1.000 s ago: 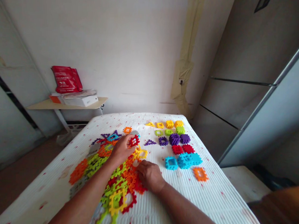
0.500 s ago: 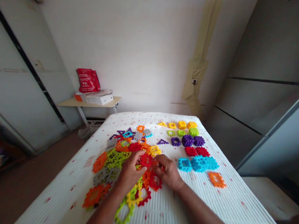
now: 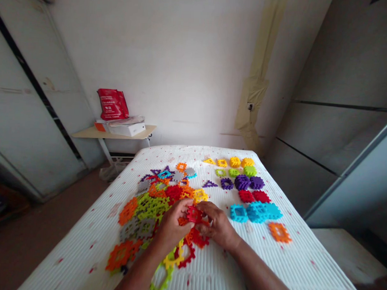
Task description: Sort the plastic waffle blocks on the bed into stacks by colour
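Left hand (image 3: 173, 222) and right hand (image 3: 219, 227) both got one red tile (image 3: 194, 214) in a snug pinch, over the pile's (image 3: 152, 206) right side.

We see a red piece (image 3: 194, 214), a purple stack (image 3: 242, 182), an orange frame (image 3: 272, 232), and a white surface (image 3: 226, 266) ribbed and flecked red.

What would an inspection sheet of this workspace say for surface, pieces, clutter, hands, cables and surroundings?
Surface: white ribbed cover, red-specked.
Pieces: toothed pieces grouped by colour at the right.
Clutter: mixed pile of overlapping pieces at the left, reaching under the hands.
Hands: left hand and right hand hold a red piece between them.
Cables: no loose cable seen; wall socket amid yellowish tape.
Surroundings: side table with red bag and white box, far left; grey panels, right.
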The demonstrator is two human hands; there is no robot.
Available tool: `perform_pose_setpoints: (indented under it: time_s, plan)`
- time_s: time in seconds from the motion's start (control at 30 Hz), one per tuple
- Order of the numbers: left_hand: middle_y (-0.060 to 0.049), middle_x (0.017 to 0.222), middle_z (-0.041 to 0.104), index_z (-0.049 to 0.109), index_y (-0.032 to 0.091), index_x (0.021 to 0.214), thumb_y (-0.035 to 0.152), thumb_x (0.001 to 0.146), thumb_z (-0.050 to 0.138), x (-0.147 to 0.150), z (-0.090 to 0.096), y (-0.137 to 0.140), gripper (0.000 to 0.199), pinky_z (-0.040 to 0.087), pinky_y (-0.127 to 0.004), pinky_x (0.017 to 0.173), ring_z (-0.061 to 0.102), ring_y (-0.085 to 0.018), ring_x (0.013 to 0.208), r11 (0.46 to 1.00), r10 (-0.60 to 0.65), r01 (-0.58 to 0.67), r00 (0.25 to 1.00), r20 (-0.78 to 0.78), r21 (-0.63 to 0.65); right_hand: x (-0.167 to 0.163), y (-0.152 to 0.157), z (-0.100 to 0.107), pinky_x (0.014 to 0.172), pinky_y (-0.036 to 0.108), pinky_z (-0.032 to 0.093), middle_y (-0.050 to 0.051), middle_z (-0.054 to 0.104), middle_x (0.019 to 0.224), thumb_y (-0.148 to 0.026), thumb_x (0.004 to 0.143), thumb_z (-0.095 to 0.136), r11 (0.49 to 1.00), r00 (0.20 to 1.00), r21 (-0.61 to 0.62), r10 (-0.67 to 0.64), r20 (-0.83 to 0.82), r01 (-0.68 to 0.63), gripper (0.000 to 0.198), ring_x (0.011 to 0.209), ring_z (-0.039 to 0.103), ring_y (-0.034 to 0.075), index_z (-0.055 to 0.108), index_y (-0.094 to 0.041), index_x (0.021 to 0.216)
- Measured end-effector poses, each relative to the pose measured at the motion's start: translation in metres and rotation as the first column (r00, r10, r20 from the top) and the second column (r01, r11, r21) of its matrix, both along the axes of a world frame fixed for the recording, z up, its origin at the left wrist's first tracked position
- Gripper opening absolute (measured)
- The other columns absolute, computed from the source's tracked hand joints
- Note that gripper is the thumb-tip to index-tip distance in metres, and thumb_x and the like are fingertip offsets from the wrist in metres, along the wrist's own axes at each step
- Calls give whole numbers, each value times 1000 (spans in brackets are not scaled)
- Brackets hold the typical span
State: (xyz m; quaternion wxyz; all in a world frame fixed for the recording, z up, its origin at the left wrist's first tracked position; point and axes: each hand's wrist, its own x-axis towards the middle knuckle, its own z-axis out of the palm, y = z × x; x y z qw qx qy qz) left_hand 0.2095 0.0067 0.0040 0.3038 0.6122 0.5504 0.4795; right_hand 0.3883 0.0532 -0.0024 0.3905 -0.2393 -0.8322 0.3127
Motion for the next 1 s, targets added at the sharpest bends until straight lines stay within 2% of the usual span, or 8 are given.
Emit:
perform_pose_setpoints:
  time_s: [0.13,0.2,0.3,0.37,0.6,0.87,1.0]
  plan:
    - [-8,111,62,53,20,113,13,64,60,-2,3,0,50,48,-32,83,61,-19,94,999,-30,34,992,125,-37,0,1,-8,87,37,48,13,58,115,-28,78,62,996,999,80,-40,37,37,42,107,55,23,55,-18,118]
    - [-7,106,62,52,19,113,20,68,61,-4,6,-1,46,49,-31,78,61,-17,86,998,-1,15,976,216,-63,-1,1,-9,90,38,47,13,59,115,-22,76,61,991,998,124,-61,34,56,44,108,54,23,55,-18,119]
    - [-3,85,63,49,17,113,31,71,61,-7,10,-2,46,47,-27,66,59,-14,69,991,55,-16,954,293,-136,-2,-2,-5,92,38,46,13,59,115,-18,75,60,978,997,202,-71,37,62,46,108,54,23,53,-17,121]
    - [2,72,60,47,17,116,33,72,61,-8,11,-2,48,44,-24,61,57,-12,62,984,40,15,949,311,-175,-3,-5,0,92,38,46,12,59,116,-16,74,58,972,995,229,-73,70,55,47,109,54,23,54,-19,121]
    - [8,61,55,45,19,119,27,67,61,-8,11,-1,55,36,-20,51,50,-9,49,968,21,62,945,325,-243,-7,-13,8,90,38,47,12,59,118,-14,71,59,972,976,229,-93,198,46,52,106,54,23,52,-19,123]
    - [7,61,56,48,18,116,22,67,60,-2,15,-5,50,37,-20,54,50,-9,54,976,-40,102,953,301,-193,-10,-22,14,89,37,47,15,57,116,-23,70,66,980,957,158,-160,240,125,56,106,53,24,51,-14,124]
    - [6,63,58,45,18,119,26,69,61,-2,17,-7,54,38,-21,56,52,-10,55,973,-56,128,937,344,-192,-7,-19,29,86,35,48,13,58,113,-22,67,68,973,937,207,-165,309,103,55,103,54,24,54,-15,120]
